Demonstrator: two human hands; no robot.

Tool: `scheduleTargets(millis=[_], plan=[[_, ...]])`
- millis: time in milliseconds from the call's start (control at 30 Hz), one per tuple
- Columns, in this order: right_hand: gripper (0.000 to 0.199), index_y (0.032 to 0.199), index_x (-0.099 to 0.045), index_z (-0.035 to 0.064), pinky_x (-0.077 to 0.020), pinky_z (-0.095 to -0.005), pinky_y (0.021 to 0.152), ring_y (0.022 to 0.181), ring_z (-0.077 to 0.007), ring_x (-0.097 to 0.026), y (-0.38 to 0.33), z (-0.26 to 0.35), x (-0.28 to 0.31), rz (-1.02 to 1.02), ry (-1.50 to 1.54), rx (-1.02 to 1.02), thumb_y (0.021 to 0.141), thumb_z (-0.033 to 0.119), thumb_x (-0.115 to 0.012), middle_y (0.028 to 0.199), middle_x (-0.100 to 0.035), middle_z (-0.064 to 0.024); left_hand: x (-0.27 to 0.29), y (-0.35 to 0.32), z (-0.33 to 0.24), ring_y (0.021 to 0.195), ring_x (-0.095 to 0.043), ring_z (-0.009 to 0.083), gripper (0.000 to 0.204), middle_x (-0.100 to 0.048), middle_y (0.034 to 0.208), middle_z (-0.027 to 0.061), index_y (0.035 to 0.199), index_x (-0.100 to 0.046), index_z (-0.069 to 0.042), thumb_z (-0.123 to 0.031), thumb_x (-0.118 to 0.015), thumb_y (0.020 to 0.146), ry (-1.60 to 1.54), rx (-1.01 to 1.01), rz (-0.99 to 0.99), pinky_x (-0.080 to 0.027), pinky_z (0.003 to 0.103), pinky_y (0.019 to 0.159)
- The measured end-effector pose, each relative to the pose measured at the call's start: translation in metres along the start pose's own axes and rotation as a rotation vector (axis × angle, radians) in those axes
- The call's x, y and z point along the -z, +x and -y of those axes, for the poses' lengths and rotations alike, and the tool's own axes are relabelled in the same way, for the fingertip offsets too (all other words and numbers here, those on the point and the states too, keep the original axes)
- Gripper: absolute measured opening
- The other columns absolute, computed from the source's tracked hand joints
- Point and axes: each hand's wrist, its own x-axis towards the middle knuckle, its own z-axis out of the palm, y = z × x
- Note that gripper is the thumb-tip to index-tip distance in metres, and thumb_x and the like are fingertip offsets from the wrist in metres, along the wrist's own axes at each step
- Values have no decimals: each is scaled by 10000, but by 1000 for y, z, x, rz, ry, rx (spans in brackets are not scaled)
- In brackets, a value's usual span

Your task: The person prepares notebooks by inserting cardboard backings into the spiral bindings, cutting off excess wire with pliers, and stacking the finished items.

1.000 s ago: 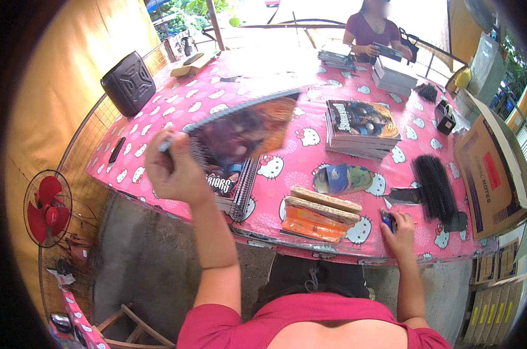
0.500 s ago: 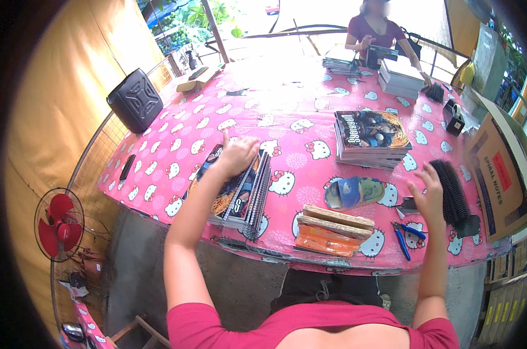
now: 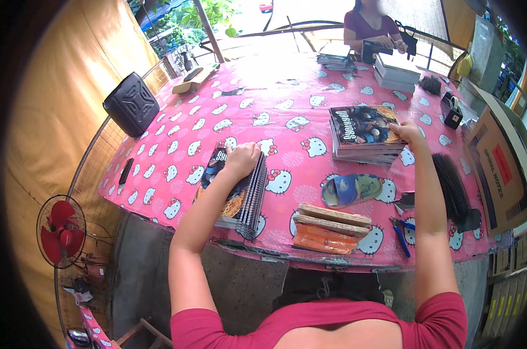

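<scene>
My left hand [image 3: 243, 158] rests on top of a stack of spiral notebooks [image 3: 253, 200] with black coils along the right side; its thumb is apart from the fingers, which lie over the top cover. My right hand [image 3: 411, 134] pinches the right edge at the top of a second stack of notebooks [image 3: 362, 129], which have a dark illustrated cover. No coils show on that stack's visible sides. How many notebooks the fingers have hold of is hidden.
Nearby lie a blue slipper-shaped piece [image 3: 350, 191], a wood-and-orange block [image 3: 333, 224], blue-handled cutting pliers [image 3: 400, 235] and black plastic coils [image 3: 449, 189]. An open cardboard box [image 3: 502, 166] stands at right. Across the table [image 3: 292, 157], a person handles a dark item beside white stacks [image 3: 396, 72].
My right hand has moved forward from above the pliers and coils to the right-hand stack and taken its edge. My left hand has settled on its stack. The person opposite has brought both hands together.
</scene>
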Motion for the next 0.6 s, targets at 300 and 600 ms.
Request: scheduleTargets(millis=[300, 600], plan=[[302, 998, -477, -28, -491, -451, 686, 864, -444, -620, -81, 40, 18, -530, -205, 511, 829, 147, -655, 823, -615, -261, 63, -49, -115, 1091, -587, 269, 425, -643, 1074, 151, 1222, -531, 13, -266, -609, 911, -1125, -162, -311, -424, 443, 955], [437, 1257, -366, 13, -495, -313, 824, 1005, -194, -566, -268, -17, -21, 216, 396, 759, 860, -104, -508, 1115, -531, -120, 38, -139, -164, 879, -615, 135, 306, -647, 976, 83, 1108, -569, 39, -9, -690, 831, -1375, -268, -187, -506, 280, 761]])
